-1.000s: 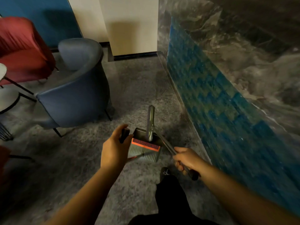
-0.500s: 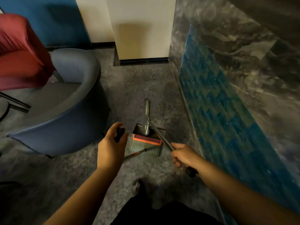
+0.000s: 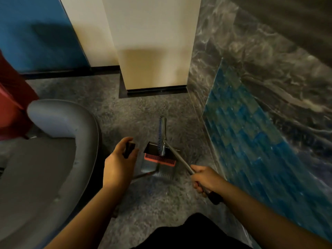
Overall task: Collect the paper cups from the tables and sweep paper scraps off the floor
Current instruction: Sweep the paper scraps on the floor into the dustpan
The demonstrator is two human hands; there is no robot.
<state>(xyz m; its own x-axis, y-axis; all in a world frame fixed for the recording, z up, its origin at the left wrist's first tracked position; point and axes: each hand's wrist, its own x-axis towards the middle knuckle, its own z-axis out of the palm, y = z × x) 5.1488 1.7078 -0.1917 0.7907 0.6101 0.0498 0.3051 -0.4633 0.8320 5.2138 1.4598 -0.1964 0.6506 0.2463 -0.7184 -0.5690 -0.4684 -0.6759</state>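
Note:
My left hand [image 3: 118,165] grips the black handle end of a long-handled dustpan [image 3: 158,167], a grey pan with an orange comb edge hanging low over the floor in the middle of the view. My right hand [image 3: 204,178] grips the metal pole of a broom [image 3: 162,136]. The broom's head, with blue bristles, lies across the top of the dustpan. No paper cups or paper scraps show in this view.
A grey-blue armchair [image 3: 53,159] stands close on the left, with a red chair [image 3: 10,105] behind it. A cream pillar [image 3: 152,51] rises straight ahead. On the right runs a marble counter front with blue tiles [image 3: 251,132]. Speckled grey floor [image 3: 143,112] lies between them.
The view has moved forward toward the pillar; the armchair now lies nearer and lower left. Both hands keep their grips, and broom and dustpan stay together.

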